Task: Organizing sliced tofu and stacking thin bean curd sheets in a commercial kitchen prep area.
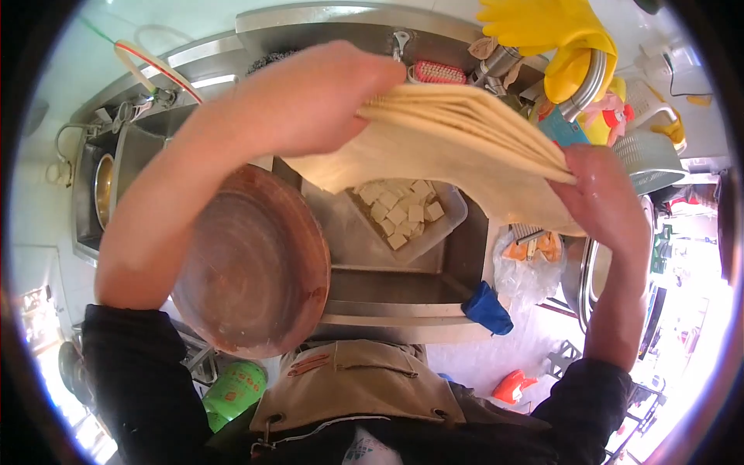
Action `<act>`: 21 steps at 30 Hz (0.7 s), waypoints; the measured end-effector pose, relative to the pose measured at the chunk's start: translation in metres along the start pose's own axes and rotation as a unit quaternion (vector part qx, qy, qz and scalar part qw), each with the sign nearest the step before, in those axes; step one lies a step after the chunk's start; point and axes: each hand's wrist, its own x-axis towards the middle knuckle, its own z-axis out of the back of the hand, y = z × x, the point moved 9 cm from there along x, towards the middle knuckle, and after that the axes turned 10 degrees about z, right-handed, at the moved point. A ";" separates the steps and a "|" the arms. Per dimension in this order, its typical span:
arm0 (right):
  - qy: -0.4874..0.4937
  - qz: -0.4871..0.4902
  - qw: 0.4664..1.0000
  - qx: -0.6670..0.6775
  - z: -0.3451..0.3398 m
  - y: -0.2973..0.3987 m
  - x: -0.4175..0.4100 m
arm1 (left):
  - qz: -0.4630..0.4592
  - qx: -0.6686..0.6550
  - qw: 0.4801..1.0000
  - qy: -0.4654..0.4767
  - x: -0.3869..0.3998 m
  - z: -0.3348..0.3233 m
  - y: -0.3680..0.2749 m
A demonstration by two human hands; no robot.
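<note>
A folded stack of thin yellowish tofu sheets [459,133] stretches between my two raised hands, several layers showing along its upper edge. My left hand [349,99] grips its left end, and my right hand [596,186] pinches its right end. Below the sheets, a translucent plastic tub [450,224] of white tofu cubes [407,212] rests in a stainless steel sink [372,282]. The sheets hide the tub's far part. Beside the sink at left, under my left forearm, is a large round reddish-brown basin [250,273] with nothing visible in it.
Yellow rubber gloves [552,35] hang over the tap at the back right. A pink brush [439,72] lies behind the sink. A blue cloth [489,308] drapes on its front right edge, near a clear plastic bag [526,273]. A green basket [645,160] stands at right.
</note>
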 end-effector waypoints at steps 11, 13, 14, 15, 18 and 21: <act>0.006 0.007 1.000 0.017 0.020 0.045 -0.025 | 0.034 -0.033 0.999 0.024 -0.039 0.023 -0.013; 0.004 0.014 1.000 0.011 0.021 0.053 -0.028 | 0.029 -0.031 0.999 0.022 -0.045 0.023 -0.009; 0.005 0.020 1.000 0.009 0.023 0.058 -0.030 | 0.023 -0.031 0.999 0.024 -0.050 0.022 -0.008; 0.002 0.024 1.000 0.007 0.026 0.066 -0.031 | 0.026 -0.028 0.999 0.021 -0.057 0.025 -0.008; -0.023 0.036 0.999 -0.005 0.037 0.091 -0.038 | 0.064 -0.041 0.996 0.046 -0.079 0.025 -0.005; -0.032 0.036 0.999 0.003 0.048 0.107 -0.060 | -0.010 -0.019 1.000 -0.003 -0.101 0.035 -0.028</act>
